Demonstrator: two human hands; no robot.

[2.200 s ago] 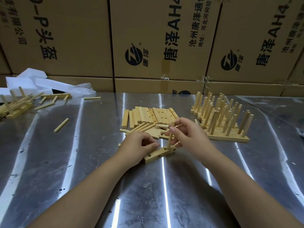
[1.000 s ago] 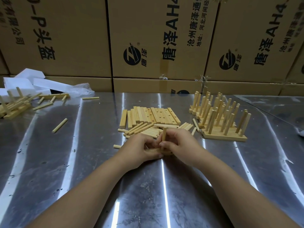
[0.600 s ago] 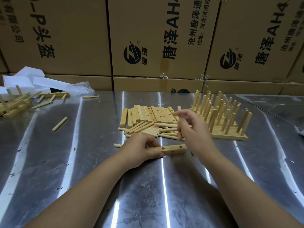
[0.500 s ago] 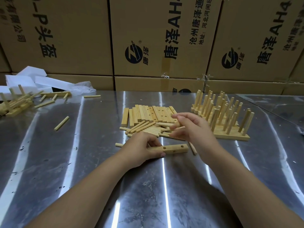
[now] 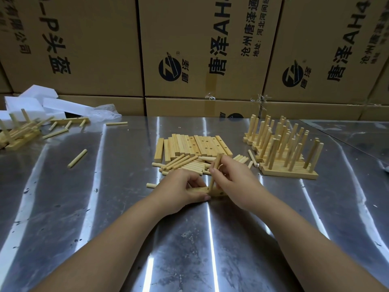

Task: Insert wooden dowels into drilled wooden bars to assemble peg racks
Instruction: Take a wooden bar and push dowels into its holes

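A drilled wooden bar [image 5: 217, 193] lies on the metal table [image 5: 105, 207] in front of me. My left hand [image 5: 181, 191] grips its left end and holds it down. My right hand [image 5: 233, 180] pinches a wooden dowel [image 5: 215, 171] that stands nearly upright with its lower end at a hole in the bar. Behind my hands lie a heap of loose dowels [image 5: 185, 164] and a row of drilled bars [image 5: 193, 145]. Finished peg racks [image 5: 282, 150] stand at the right.
Cardboard boxes [image 5: 189, 49] wall off the back of the table. At the far left lie white foam pieces [image 5: 31, 104], more racks and dowels [image 5: 19, 131], and a single dowel [image 5: 77, 158] lies apart on the left.
My right hand picked a dowel from the heap and brought it down onto the bar. My left hand has kept hold of the bar.
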